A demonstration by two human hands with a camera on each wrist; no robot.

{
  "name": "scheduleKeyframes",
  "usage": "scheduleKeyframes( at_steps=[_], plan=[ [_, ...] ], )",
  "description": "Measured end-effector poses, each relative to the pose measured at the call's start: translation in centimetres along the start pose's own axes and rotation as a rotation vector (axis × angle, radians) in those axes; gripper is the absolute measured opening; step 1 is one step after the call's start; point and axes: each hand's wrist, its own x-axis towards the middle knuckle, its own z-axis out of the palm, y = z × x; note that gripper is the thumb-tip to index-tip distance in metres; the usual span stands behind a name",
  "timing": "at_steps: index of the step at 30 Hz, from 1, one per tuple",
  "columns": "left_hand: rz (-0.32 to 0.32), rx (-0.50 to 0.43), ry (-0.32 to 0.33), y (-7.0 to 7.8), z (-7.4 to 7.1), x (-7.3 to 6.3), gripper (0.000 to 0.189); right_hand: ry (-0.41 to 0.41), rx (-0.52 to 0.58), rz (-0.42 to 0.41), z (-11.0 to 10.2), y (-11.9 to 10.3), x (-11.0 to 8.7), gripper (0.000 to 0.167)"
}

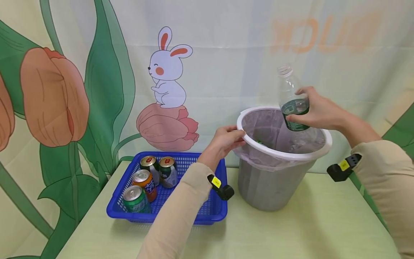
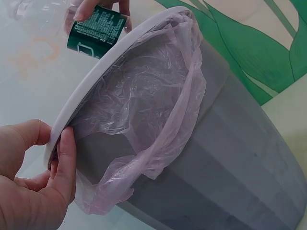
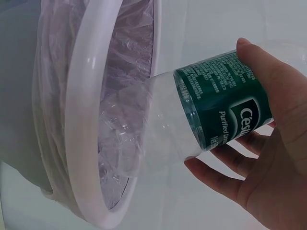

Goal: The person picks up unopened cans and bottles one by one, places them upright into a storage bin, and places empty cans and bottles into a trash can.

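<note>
A clear plastic bottle (image 1: pixel 294 108) with a green label is held by my right hand (image 1: pixel 320 109), thumb on one side and fingers on the other. It leans slightly, neck up and uncapped, its base dipping inside the mouth of a grey trash can (image 1: pixel 268 183). In the right wrist view, the bottle's clear lower part (image 3: pixel 165 124) reaches past the can's white rim (image 3: pixel 88 110). My left hand (image 1: pixel 224 140) pinches the rim at its left side. A thin pinkish bag (image 2: pixel 158 96) lines the can and folds over its edge.
Left of the can, a blue plastic basket (image 1: pixel 194 219) stands on the light green table (image 1: pixel 258 233). Several drink cans are grouped in its left part, among them an orange can (image 1: pixel 147 185) and a green can (image 1: pixel 136 201). A printed curtain (image 1: pixel 226 72) hangs behind.
</note>
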Motion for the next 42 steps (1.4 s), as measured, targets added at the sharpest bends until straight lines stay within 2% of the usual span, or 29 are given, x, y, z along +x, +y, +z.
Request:
scheduleKeyframes(
  at_steps=[32, 42],
  plan=[
    [0.004, 0.009, -0.014, 0.1, -0.1, -0.2, 0.051, -0.072, -0.013, -0.024, 1.3, -0.3, 0.9, 0.075],
    [0.005, 0.008, -0.02, 0.1, -0.1, -0.2, 0.051, -0.11, 0.013, -0.021, 1.9, 0.0, 0.9, 0.083]
  ],
)
